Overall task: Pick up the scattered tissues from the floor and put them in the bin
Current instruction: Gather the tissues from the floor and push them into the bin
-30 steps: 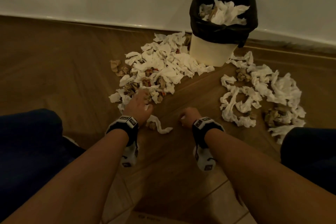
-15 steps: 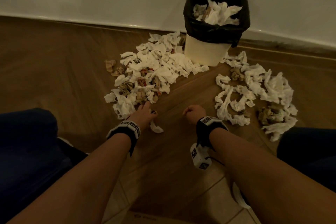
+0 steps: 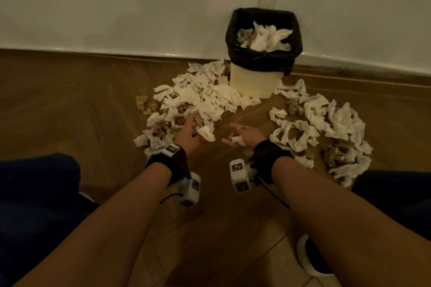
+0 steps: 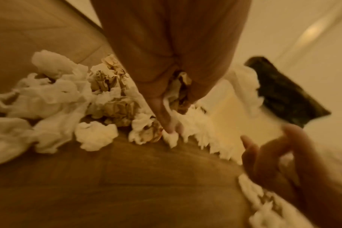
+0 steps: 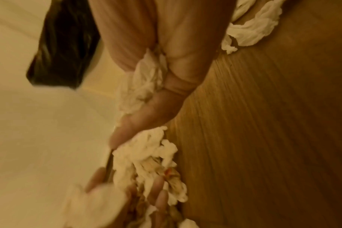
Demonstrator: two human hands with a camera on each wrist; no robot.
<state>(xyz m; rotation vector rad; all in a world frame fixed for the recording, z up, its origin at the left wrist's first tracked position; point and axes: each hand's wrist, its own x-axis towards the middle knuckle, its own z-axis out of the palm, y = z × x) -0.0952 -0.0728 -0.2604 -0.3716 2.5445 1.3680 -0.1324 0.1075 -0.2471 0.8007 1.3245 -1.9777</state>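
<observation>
Both hands have lifted off the floor (image 3: 98, 105) since half a second ago: the left hand (image 3: 190, 130) now holds a clump (image 3: 205, 132) gathered from the left pile (image 3: 198, 95), fingers curled round it, while the right hand (image 3: 242, 137) has turned palm up with a wad (image 3: 238, 140) lying in loosely curled fingers. Each hand carries its own load, probably so both can be dropped in one trip to the bin (image 3: 254, 81), which stands against the wall (image 3: 140, 7) between the two piles, already part-filled, with the right pile (image 3: 326, 123) untouched and most tissues still down.
</observation>
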